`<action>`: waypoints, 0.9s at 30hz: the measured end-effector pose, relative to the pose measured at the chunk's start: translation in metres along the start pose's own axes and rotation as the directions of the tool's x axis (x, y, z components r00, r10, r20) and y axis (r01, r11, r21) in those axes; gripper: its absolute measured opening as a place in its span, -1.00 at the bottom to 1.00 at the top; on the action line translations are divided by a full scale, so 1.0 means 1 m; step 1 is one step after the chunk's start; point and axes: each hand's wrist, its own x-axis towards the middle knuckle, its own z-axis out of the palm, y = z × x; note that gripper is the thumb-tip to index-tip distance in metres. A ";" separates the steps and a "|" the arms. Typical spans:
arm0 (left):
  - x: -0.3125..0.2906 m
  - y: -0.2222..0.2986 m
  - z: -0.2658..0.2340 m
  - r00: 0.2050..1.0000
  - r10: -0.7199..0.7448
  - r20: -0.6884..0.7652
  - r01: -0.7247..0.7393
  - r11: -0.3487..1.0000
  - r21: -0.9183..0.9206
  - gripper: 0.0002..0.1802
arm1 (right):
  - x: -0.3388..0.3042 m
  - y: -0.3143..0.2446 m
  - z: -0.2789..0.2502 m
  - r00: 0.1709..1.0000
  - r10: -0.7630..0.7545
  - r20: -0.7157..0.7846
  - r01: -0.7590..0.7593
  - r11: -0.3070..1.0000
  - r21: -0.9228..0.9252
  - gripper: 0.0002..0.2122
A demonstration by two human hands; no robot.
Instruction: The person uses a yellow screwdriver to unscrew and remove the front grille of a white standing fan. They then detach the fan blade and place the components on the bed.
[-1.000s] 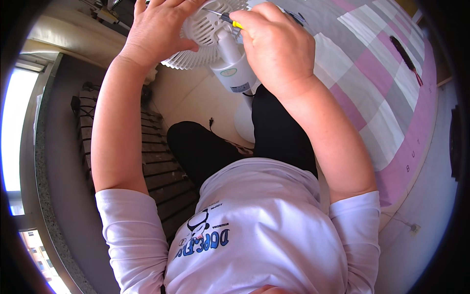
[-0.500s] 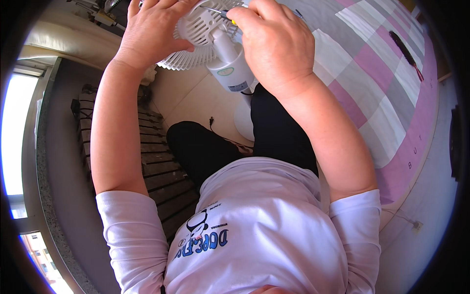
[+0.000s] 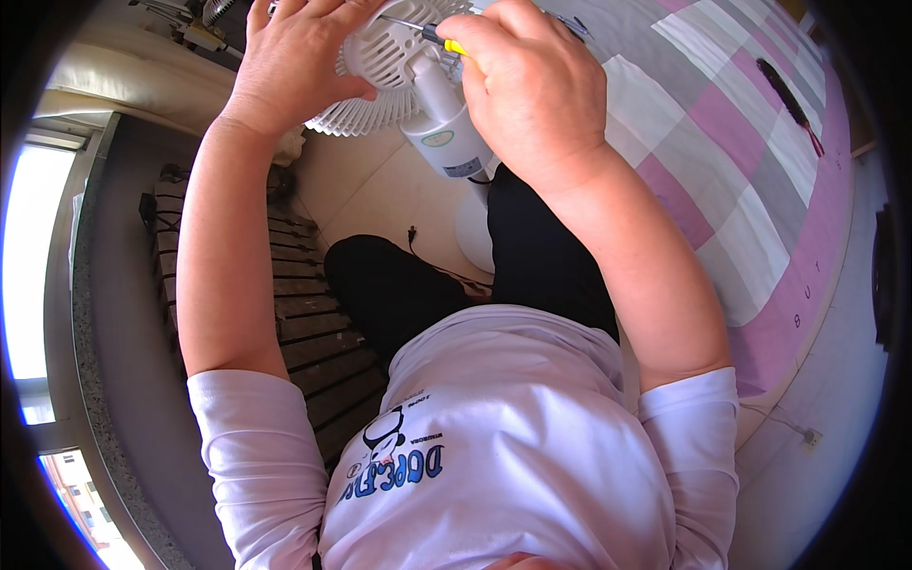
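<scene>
right hand (image 3: 541,90) curls round slim black-and-yellow screwdriver (image 3: 446,43), more yellow showing than before, likely regripping; left hand (image 3: 293,71) spreads over round white plastic fan grille (image 3: 380,59), hold unclear.

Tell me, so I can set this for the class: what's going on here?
A person works on a white fan with both hands. The left hand is spread at the left side of its slatted grille. The right hand holds a black-and-yellow screwdriver, its shaft pointing left across the grille; whether the tip touches anything is unclear. A dark brush lies on the checked cloth to the right.
</scene>
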 end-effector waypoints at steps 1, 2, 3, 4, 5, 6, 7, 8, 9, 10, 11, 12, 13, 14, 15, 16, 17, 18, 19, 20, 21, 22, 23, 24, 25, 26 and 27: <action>0.001 0.004 -0.005 1.000 -0.017 0.025 0.017 1.000 -0.019 0.08 | 0.000 0.000 0.001 1.000 0.001 0.002 -0.001 1.000 -0.004 -0.89; 0.002 0.006 -0.008 0.998 -0.032 0.050 0.034 0.999 -0.037 0.09 | 0.001 0.001 0.001 1.000 0.003 0.004 -0.003 1.000 -0.008 -0.89; 0.001 0.006 -0.008 0.998 -0.033 0.049 0.035 0.999 -0.039 0.09 | 0.001 0.001 0.001 1.000 0.002 0.006 -0.002 1.000 -0.010 -0.90; 0.001 0.005 -0.008 0.998 -0.033 0.048 0.035 0.999 -0.042 0.09 | 0.001 0.001 0.002 1.000 0.001 0.004 -0.001 1.000 -0.008 -0.90; 0.001 0.005 -0.008 0.998 -0.033 0.047 0.035 0.998 -0.044 0.09 | 0.001 0.001 0.002 1.000 0.000 0.001 0.000 1.000 -0.006 -0.90; 0.000 0.003 -0.005 1.000 -0.019 0.023 0.020 0.999 -0.029 0.09 | 0.001 0.001 0.002 1.000 -0.001 -0.002 0.001 1.000 -0.002 -0.91; -0.001 0.000 0.000 1.000 -0.005 0.000 0.005 1.000 -0.013 0.09 | 0.001 -0.001 0.001 1.000 0.007 0.008 -0.007 1.000 -0.003 -0.91; -0.002 -0.002 0.003 1.000 0.010 -0.023 -0.010 1.000 0.003 0.09 | 0.002 -0.004 -0.002 1.000 0.015 0.017 -0.014 1.000 -0.004 -0.91; -0.001 -0.002 0.003 1.000 0.010 -0.025 -0.010 1.000 0.002 0.09 | 0.002 -0.005 -0.003 0.999 0.024 0.026 -0.024 1.000 -0.009 -0.91; -0.001 -0.002 0.003 1.000 0.010 -0.026 -0.010 1.000 0.001 0.09 | 0.002 -0.004 -0.002 1.000 0.016 0.016 -0.016 1.000 0.005 -0.92; -0.001 -0.002 0.003 1.000 0.010 -0.027 -0.010 1.000 0.000 0.09 | 0.001 -0.001 0.001 1.000 0.007 0.005 -0.007 1.000 0.018 -0.92; 0.000 0.000 0.000 1.000 -0.007 -0.003 0.007 1.000 -0.017 0.09 | 0.000 0.000 0.002 1.000 0.000 -0.006 0.000 0.999 0.032 -0.92; 0.001 0.004 -0.005 1.000 -0.024 0.021 0.025 0.999 -0.034 0.08 | 0.001 -0.001 0.001 1.000 0.011 -0.003 -0.011 1.000 0.023 -0.92; 0.002 0.006 -0.008 0.998 -0.040 0.045 0.042 0.998 -0.050 0.08 | 0.002 -0.003 0.000 1.000 0.021 0.000 -0.021 1.000 0.015 -0.93; 0.002 0.006 -0.008 0.998 -0.038 0.044 0.040 0.998 -0.049 0.08 | 0.003 -0.005 -0.001 1.000 0.029 0.001 -0.029 1.000 0.009 -0.93; 0.001 0.006 -0.009 0.998 -0.036 0.044 0.038 0.998 -0.047 0.08 | 0.003 -0.004 -0.001 1.000 0.031 0.005 -0.031 1.000 0.003 -0.93; 0.001 0.006 -0.009 0.998 -0.034 0.043 0.036 0.998 -0.046 0.08 | 0.003 -0.004 -0.002 0.999 0.033 0.009 -0.033 0.999 -0.004 -0.94; 0.000 0.004 -0.006 1.000 -0.018 0.019 0.019 0.999 -0.029 0.08 | 0.003 -0.004 -0.001 0.999 0.035 0.013 -0.035 0.999 -0.011 -0.94; 0.000 0.001 -0.001 1.000 -0.003 -0.006 0.002 1.000 -0.012 0.08 | 0.003 -0.004 -0.002 0.999 0.037 0.022 -0.037 0.999 -0.016 -0.94; -0.001 -0.001 0.002 0.999 0.014 -0.030 -0.014 1.000 0.005 0.08 | 0.003 -0.004 -0.002 0.999 0.039 0.030 -0.038 0.999 -0.021 -0.94; -0.001 0.001 0.000 1.000 0.007 -0.025 -0.006 1.000 0.005 0.08 | 0.003 -0.004 -0.002 0.998 0.043 0.039 -0.042 0.999 -0.029 -0.94; 0.000 0.005 -0.003 1.000 -0.001 -0.021 0.001 1.000 0.006 0.09 | 0.003 -0.004 -0.002 0.997 0.047 0.053 -0.046 0.998 -0.038 -0.94; 0.000 0.007 -0.005 1.000 -0.008 -0.016 0.008 1.000 0.007 0.09 | 0.003 -0.004 -0.003 0.996 0.052 0.067 -0.049 0.998 -0.047 -0.94; 0.000 0.005 -0.003 1.000 -0.002 -0.018 0.002 1.000 0.005 0.09 | 0.003 -0.005 -0.003 0.995 0.055 0.080 -0.051 0.997 -0.054 -0.94; 0.000 0.001 0.001 1.000 0.004 -0.019 -0.004 1.000 0.003 0.09 | 0.004 -0.005 -0.004 0.993 0.066 0.096 -0.062 0.997 -0.043 -0.93; 0.000 -0.001 0.002 1.000 0.009 -0.021 -0.009 1.000 0.001 0.09 | 0.005 -0.006 -0.004 0.991 0.077 0.114 -0.073 0.997 -0.032 -0.92; 0.001 0.001 0.000 1.000 -0.005 0.003 0.005 1.000 -0.011 0.09 | 0.005 -0.006 -0.005 0.988 0.089 0.130 -0.087 0.996 -0.026 -0.92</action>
